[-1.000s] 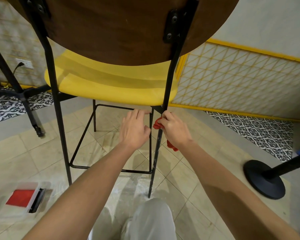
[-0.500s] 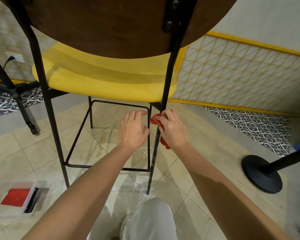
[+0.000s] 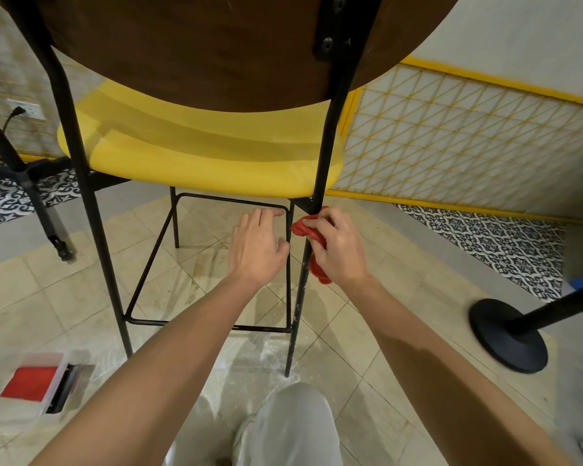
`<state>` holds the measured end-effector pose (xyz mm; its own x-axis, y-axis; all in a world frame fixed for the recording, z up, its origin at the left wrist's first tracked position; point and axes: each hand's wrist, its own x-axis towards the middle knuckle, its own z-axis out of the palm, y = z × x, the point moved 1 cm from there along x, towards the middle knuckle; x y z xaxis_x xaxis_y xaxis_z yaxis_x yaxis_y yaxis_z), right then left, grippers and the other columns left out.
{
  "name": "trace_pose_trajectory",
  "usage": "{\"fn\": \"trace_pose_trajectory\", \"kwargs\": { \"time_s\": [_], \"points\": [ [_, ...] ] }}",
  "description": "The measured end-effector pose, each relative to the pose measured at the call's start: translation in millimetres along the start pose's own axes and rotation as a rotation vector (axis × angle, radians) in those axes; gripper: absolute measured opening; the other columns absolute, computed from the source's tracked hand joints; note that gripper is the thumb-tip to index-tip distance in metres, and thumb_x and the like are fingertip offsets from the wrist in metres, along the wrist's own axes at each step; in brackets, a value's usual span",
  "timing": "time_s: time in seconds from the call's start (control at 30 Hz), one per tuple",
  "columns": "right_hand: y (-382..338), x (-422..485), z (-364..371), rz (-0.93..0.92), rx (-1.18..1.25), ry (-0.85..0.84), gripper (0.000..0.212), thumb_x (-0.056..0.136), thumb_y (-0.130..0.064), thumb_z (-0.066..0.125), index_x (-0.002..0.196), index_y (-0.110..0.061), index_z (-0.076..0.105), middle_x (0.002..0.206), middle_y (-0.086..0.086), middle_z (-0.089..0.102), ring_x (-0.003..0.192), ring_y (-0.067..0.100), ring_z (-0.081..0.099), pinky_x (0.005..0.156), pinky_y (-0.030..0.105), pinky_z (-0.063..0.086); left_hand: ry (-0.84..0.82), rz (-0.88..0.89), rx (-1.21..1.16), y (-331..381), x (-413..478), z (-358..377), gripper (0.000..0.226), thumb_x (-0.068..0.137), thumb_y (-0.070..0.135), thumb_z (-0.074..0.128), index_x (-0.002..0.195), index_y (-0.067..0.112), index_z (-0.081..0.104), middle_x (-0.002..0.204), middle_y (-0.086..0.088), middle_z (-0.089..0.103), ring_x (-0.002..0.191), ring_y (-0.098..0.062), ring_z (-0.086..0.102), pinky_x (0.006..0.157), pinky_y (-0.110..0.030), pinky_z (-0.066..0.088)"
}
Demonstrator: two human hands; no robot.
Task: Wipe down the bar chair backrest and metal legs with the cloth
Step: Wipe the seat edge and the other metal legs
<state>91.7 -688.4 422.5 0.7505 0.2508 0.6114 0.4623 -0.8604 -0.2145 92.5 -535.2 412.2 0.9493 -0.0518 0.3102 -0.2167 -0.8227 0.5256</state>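
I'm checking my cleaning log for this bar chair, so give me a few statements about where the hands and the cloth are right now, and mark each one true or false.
1. The right hand grips the red cloth against a black metal leg, just under the seat. True.
2. The left hand also holds the cloth. False: it is open beside the leg and holds nothing.
3. The cloth is on the wooden backrest. False: it is down on the leg, below the yellow seat.
4. A clear box with something red in it lies on the floor. True.
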Motion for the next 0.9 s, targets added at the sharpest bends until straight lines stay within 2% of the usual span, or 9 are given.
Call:
{"fn": "trace_pose_trajectory", "kwargs": {
  "time_s": [0.13,0.3,0.43,0.5,0.57,0.63,0.7,0.8,0.9],
  "points": [
    [0,-1,-1,0.034,0.053,-0.021,0.026,0.075,0.001,0.070,0.100,-0.005,0.070,0.098,0.011,0.060,0.092,0.026,0.057,0.073,0.026,0.046,-0.015,0.003,0.006,0,-2,2,0.047,0.086,0.021,0.054,0.131,0.016,0.044,0.128,-0.004,0.050,0.117,-0.023,0.042,0.097,-0.037,0.034],
    [11,-12,-7,0.200,0.223,-0.151,0.030,0.077,0.006,0.064,0.099,-0.012,0.072,0.099,0.003,0.058,0.099,0.018,0.055,0.085,0.016,0.037,-0.012,0.008,-0.004,5,-5,5,0.048,0.084,0.019,0.055,0.131,0.016,0.045,0.127,-0.005,0.051,0.117,-0.024,0.042,0.097,-0.037,0.035],
    [10,-9,-17,0.429,0.400,-0.022,0.030,0.078,0.008,0.058,0.098,-0.013,0.069,0.097,-0.008,0.053,0.090,-0.006,0.053,0.084,0.005,0.037,-0.005,0.000,-0.012,6,-4,5,0.049,0.083,0.018,0.056,0.131,0.016,0.044,0.127,-0.004,0.051,0.116,-0.024,0.042,0.096,-0.037,0.034],
    [7,-1,-21,0.525,0.467,0.077,0.028,0.081,0.004,0.059,0.103,-0.013,0.063,0.100,-0.006,0.052,0.091,-0.012,0.051,0.083,0.007,0.038,0.002,-0.013,-0.024,5,-3,5,0.049,0.083,0.018,0.056,0.131,0.015,0.045,0.126,-0.004,0.051,0.116,-0.024,0.042,0.096,-0.036,0.034],
    [6,7,-22,0.575,0.556,0.126,0.031,0.084,0.000,0.059,0.109,-0.019,0.056,0.106,-0.006,0.055,0.098,-0.005,0.053,0.087,0.018,0.043,0.011,-0.025,-0.035,4,-2,5,0.049,0.083,0.018,0.056,0.131,0.015,0.045,0.126,-0.004,0.051,0.115,-0.024,0.043,0.096,-0.037,0.034],
    [4,12,-19,0.601,0.597,0.094,0.032,0.086,-0.004,0.057,0.111,-0.024,0.051,0.106,-0.010,0.056,0.100,0.006,0.056,0.088,0.027,0.047,0.018,-0.033,-0.046,4,0,5,0.048,0.083,0.017,0.056,0.130,0.014,0.045,0.126,-0.005,0.052,0.114,-0.024,0.043,0.096,-0.037,0.035],
    [3,11,-13,0.635,0.581,0.024,0.025,0.089,-0.008,0.057,0.108,-0.023,0.052,0.099,-0.015,0.057,0.093,0.006,0.056,0.085,0.032,0.050,0.017,-0.040,-0.056,3,0,4,0.048,0.083,0.017,0.056,0.130,0.014,0.045,0.126,-0.005,0.052,0.115,-0.025,0.043,0.097,-0.038,0.036],
    [-1,-1,-2,0.725,0.626,-0.036,0.018,0.091,-0.009,0.056,0.103,-0.023,0.053,0.090,-0.018,0.056,0.083,0.002,0.055,0.081,0.034,0.051,0.002,-0.049,-0.057,-1,-2,5,0.048,0.084,0.018,0.056,0.131,0.014,0.044,0.127,-0.005,0.051,0.116,-0.024,0.043,0.098,-0.039,0.037],
    [-1,-13,8,0.793,0.628,-0.077,0.018,0.091,-0.009,0.055,0.101,-0.024,0.055,0.089,-0.013,0.058,0.082,0.007,0.058,0.075,0.029,0.051,0.002,-0.063,-0.061,-4,-2,7,0.048,0.084,0.017,0.056,0.130,0.015,0.044,0.126,-0.004,0.051,0.116,-0.024,0.043,0.098,-0.038,0.037]
  ]
}}
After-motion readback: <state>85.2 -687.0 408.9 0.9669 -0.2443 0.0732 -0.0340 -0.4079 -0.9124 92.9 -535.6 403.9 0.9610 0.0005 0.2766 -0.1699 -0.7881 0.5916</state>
